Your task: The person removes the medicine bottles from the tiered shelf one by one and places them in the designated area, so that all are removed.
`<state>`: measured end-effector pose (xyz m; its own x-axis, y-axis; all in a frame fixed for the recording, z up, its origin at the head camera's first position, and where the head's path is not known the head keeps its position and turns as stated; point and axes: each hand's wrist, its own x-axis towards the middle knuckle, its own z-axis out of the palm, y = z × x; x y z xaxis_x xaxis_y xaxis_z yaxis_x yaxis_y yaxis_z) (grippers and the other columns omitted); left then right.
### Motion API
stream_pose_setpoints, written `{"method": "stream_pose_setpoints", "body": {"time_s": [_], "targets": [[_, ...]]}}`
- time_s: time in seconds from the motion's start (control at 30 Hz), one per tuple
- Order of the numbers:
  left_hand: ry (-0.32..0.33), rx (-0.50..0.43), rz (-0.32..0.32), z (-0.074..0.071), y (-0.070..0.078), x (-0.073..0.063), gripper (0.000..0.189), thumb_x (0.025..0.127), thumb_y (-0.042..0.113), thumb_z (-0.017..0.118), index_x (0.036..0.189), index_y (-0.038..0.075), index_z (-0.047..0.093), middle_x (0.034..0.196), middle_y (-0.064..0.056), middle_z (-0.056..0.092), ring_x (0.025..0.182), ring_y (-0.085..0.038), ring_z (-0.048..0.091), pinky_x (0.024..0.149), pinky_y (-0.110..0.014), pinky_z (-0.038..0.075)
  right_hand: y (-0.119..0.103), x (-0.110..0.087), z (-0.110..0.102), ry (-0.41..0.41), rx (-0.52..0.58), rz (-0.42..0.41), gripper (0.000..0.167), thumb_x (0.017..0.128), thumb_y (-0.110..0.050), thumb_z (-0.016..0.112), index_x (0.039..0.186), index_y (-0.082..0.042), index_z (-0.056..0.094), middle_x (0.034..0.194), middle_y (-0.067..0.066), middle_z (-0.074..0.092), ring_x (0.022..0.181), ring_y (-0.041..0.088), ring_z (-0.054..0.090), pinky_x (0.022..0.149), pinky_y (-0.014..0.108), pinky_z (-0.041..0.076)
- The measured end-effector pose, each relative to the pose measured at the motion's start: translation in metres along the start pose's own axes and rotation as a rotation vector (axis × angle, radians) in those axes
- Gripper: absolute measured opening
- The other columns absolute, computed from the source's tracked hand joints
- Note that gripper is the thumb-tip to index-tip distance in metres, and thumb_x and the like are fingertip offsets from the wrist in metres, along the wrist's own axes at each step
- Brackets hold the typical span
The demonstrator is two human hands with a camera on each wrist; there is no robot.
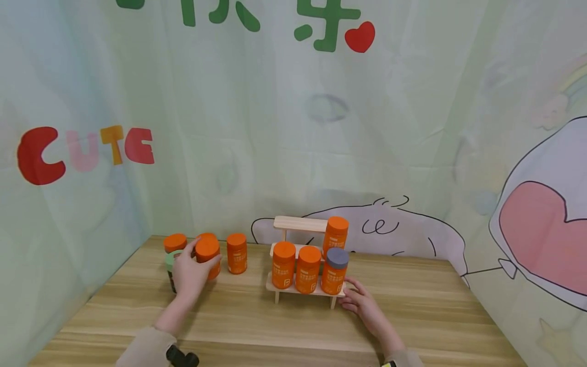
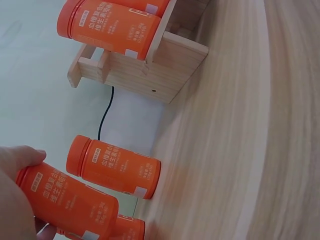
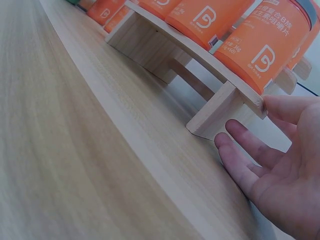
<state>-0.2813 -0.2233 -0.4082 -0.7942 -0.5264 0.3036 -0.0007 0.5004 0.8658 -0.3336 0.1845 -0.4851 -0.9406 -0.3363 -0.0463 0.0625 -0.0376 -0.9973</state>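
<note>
My left hand point(image 1: 190, 270) grips an orange bottle point(image 1: 209, 257) on the left of the table; in the left wrist view the held bottle point(image 2: 70, 205) leans beside another orange bottle point(image 2: 117, 167). A wooden tiered rack point(image 1: 300, 223) stands at the table's middle. Its lower shelf bears two orange-capped bottles and, at the right end, one with a grey-blue cap point(image 1: 337, 258). Another orange bottle point(image 1: 337, 232) sits higher at the rack's right. With loosely bent fingers, my right hand point(image 1: 367, 308) touches the right end of the lower shelf point(image 3: 250, 97).
A green-capped jar point(image 1: 170, 261) and an orange-capped bottle point(image 1: 176, 240) stand left of my left hand, partly covered. A single orange bottle point(image 1: 237, 255) is between the held one and the rack. A printed curtain point(image 1: 220, 127) hangs behind the wooden table point(image 1: 238, 326).
</note>
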Motion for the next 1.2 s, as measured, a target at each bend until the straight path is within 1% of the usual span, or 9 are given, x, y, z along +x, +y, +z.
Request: {"method": "stream_pose_setpoints", "body": {"time_s": [0.13, 0.3, 0.5, 0.73, 0.9, 1.07, 1.2], "targets": [[0.007, 0.024, -0.009, 0.002, -0.002, -0.003, 0.071, 0.08, 0.017, 0.079, 0.141, 0.0, 0.047, 0.135, -0.03, 0.053, 0.125, -0.044, 0.05, 0.105, -0.058, 0.039, 0.0, 0.0, 0.0, -0.003, 0.002, -0.004, 0.045, 0.1, -0.015, 0.049, 0.141, -0.001, 0.035, 0.099, 0.0, 0.061, 0.087, 0.012, 0.063, 0.083, 0.024, 0.053], [-0.001, 0.036, -0.027, 0.007, -0.007, -0.005, 0.071, 0.08, 0.019, 0.079, 0.141, 0.0, 0.047, 0.137, -0.029, 0.052, 0.126, -0.044, 0.049, 0.105, -0.06, 0.038, -0.001, -0.001, -0.001, -0.016, 0.002, -0.009, 0.049, 0.101, -0.016, 0.048, 0.144, 0.002, 0.031, 0.1, 0.0, 0.061, 0.088, 0.011, 0.062, 0.084, 0.024, 0.053], [0.002, 0.034, -0.045, 0.011, -0.012, -0.005, 0.071, 0.08, 0.021, 0.079, 0.14, 0.001, 0.048, 0.139, -0.029, 0.051, 0.126, -0.045, 0.049, 0.105, -0.059, 0.039, -0.001, -0.001, 0.0, 0.002, 0.002, -0.003, 0.047, 0.1, -0.015, 0.049, 0.142, 0.0, 0.034, 0.1, 0.001, 0.06, 0.087, 0.011, 0.063, 0.083, 0.023, 0.053], [0.018, 0.036, -0.052, 0.012, -0.015, -0.007, 0.07, 0.079, 0.02, 0.079, 0.139, -0.001, 0.049, 0.136, -0.028, 0.054, 0.124, -0.044, 0.052, 0.103, -0.059, 0.04, -0.003, -0.003, -0.001, -0.03, 0.008, -0.009, 0.044, 0.101, -0.016, 0.048, 0.141, -0.002, 0.036, 0.099, -0.001, 0.061, 0.087, 0.01, 0.062, 0.084, 0.023, 0.053], [0.002, 0.053, -0.061, 0.012, -0.016, -0.008, 0.071, 0.08, 0.021, 0.078, 0.14, -0.002, 0.047, 0.137, -0.029, 0.053, 0.124, -0.045, 0.052, 0.104, -0.059, 0.04, -0.003, -0.003, 0.0, -0.027, 0.013, -0.003, 0.042, 0.102, -0.015, 0.047, 0.141, -0.004, 0.036, 0.099, -0.002, 0.06, 0.087, 0.01, 0.062, 0.084, 0.024, 0.053], [-0.018, 0.074, -0.07, 0.014, -0.017, -0.009, 0.072, 0.081, 0.024, 0.079, 0.14, -0.002, 0.046, 0.137, -0.029, 0.052, 0.124, -0.046, 0.051, 0.104, -0.06, 0.039, -0.003, -0.003, 0.0, -0.03, 0.015, -0.005, 0.044, 0.102, -0.015, 0.047, 0.142, -0.002, 0.035, 0.099, -0.001, 0.06, 0.087, 0.01, 0.062, 0.084, 0.024, 0.053], [-0.01, 0.089, -0.077, 0.016, -0.018, -0.008, 0.073, 0.08, 0.025, 0.081, 0.139, -0.002, 0.047, 0.137, -0.03, 0.052, 0.122, -0.048, 0.051, 0.102, -0.061, 0.04, -0.003, -0.003, 0.0, -0.031, 0.018, -0.007, 0.046, 0.101, -0.014, 0.048, 0.142, 0.0, 0.034, 0.099, -0.001, 0.061, 0.087, 0.01, 0.062, 0.084, 0.024, 0.053]]}}
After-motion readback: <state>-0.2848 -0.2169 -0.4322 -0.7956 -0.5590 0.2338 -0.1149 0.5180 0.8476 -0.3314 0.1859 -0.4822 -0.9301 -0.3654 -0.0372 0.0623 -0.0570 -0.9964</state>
